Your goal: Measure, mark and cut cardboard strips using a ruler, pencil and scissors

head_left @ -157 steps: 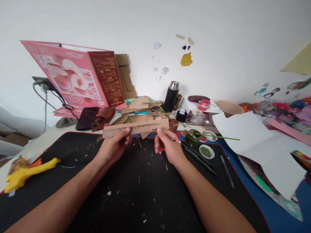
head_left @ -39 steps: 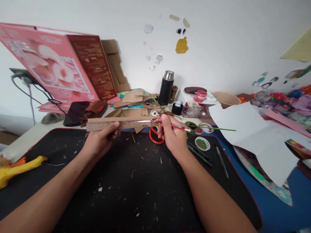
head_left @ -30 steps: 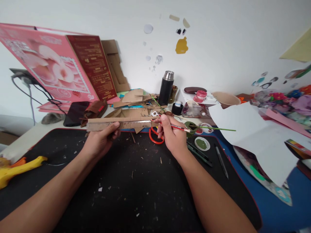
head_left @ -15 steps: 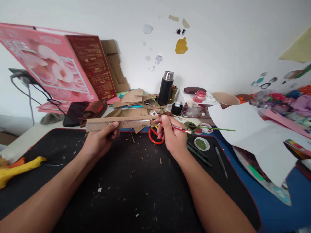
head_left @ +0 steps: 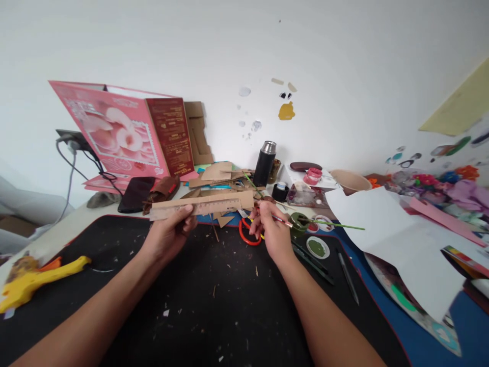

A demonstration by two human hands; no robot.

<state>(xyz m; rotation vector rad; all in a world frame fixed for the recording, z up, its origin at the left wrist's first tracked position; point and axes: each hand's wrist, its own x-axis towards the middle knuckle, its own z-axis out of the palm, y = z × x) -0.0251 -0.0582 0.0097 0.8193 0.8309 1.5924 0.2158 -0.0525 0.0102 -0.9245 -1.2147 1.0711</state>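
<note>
My left hand (head_left: pixel 171 233) is closed on a clear ruler (head_left: pixel 198 209) and a strip of brown cardboard (head_left: pixel 244 198) behind it, thumb in front. Both are raised above the dark mat, nearly level. Between the fingers of my right hand (head_left: pixel 274 232) is a slim red pencil (head_left: pixel 282 220), just beyond the strip's right end; its writing tip is hard to make out. Below my right fingers lie scissors with red-orange handles (head_left: pixel 250 241), partly covered by the hand.
Cardboard scraps (head_left: pixel 217 173) and a black thermos (head_left: pixel 265 164) stand at the back. To the right are a green paint jar (head_left: pixel 298 224), its lid (head_left: pixel 318 247), a pen (head_left: pixel 347 278) and white paper (head_left: pixel 397 244). A yellow glue gun (head_left: pixel 42 283) lies left, a pink box (head_left: pixel 122 135) behind.
The view has tilted upward, so things sit lower in it. The ruler's face has turned more toward me, showing its markings. Both hands keep their hold.
</note>
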